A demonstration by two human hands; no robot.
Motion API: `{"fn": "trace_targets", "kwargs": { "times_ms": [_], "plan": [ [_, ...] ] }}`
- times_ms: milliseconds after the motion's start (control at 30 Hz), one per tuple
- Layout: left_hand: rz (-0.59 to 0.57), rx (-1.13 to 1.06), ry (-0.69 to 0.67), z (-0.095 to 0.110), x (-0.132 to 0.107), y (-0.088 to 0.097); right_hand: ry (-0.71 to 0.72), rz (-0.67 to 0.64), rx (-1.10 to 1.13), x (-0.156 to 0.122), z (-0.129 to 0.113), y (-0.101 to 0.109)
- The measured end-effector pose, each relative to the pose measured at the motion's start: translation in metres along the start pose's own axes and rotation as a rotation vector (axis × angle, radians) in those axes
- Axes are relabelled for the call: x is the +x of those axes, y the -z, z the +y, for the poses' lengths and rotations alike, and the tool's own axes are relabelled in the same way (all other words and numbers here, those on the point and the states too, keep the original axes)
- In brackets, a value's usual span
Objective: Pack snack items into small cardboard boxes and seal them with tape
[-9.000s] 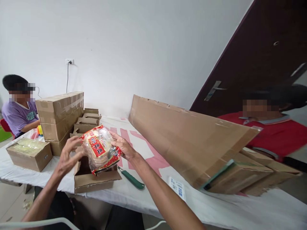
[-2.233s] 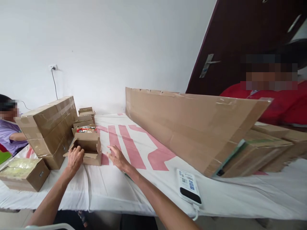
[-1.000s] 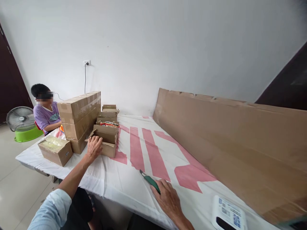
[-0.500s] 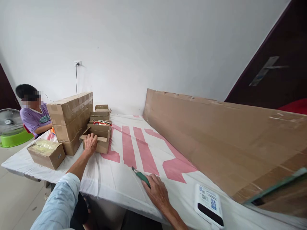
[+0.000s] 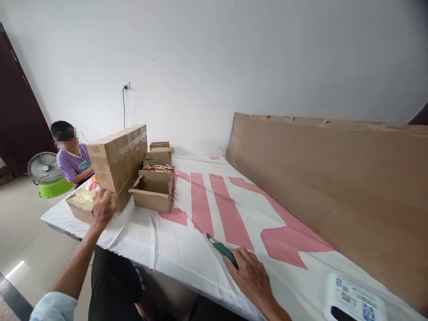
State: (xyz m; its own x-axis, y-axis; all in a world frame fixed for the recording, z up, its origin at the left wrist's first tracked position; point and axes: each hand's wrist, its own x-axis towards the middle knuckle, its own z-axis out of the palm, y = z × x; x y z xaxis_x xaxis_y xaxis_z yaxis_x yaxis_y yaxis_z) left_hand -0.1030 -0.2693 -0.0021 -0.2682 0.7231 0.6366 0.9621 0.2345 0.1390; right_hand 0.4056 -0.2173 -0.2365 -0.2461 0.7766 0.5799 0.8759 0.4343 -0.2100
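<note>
My right hand (image 5: 251,276) lies near the table's front edge, closed around a green-handled utility knife (image 5: 224,250). The knife's tip points away from me to the left. My left hand (image 5: 103,207) is in front of the right end of a closed, taped cardboard box (image 5: 79,205). Its fingers look curled and a little blurred; I cannot tell whether they touch the box or hold anything. An open carton (image 5: 152,200), flaps up, stands right of that hand.
Stacked taped boxes (image 5: 115,156) stand behind my left hand. Behind the open carton is a row of open cartons, one with red packets (image 5: 160,168). A tall cardboard panel (image 5: 317,178) borders the right side. A white device (image 5: 356,296) lies front right. A person (image 5: 72,160) sits at left.
My left hand has let go of the open carton's flap and moved left to the taped box. My right hand still holds the knife. The view has swung left.
</note>
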Motion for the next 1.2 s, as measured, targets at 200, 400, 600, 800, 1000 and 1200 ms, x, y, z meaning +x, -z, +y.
{"fn": "trace_targets", "kwargs": {
  "times_ms": [200, 400, 600, 800, 1000, 1200],
  "plan": [
    [-0.087, -0.017, 0.606, -0.115, 0.027, 0.037, 0.017, 0.055, -0.011, 0.001, -0.003, 0.001],
    [-0.221, -0.118, 0.665, -0.143, 0.032, 0.047, 0.042, 0.094, -0.007, 0.002, -0.004, 0.002],
    [-0.260, -0.190, 0.572, -0.091, -0.023, 0.028, -0.039, 0.052, 0.130, 0.004, -0.005, 0.011],
    [-0.203, -0.427, 0.215, -0.003, -0.092, 0.024, -0.337, -0.029, 0.483, 0.022, -0.026, 0.031],
    [-0.365, -0.834, 0.217, 0.032, -0.101, 0.013, -0.549, -0.117, 1.076, 0.046, -0.093, 0.047],
    [-0.489, -1.032, 0.195, 0.047, -0.087, -0.001, -0.528, -0.106, 1.256, 0.060, -0.126, 0.070]
  ]
}}
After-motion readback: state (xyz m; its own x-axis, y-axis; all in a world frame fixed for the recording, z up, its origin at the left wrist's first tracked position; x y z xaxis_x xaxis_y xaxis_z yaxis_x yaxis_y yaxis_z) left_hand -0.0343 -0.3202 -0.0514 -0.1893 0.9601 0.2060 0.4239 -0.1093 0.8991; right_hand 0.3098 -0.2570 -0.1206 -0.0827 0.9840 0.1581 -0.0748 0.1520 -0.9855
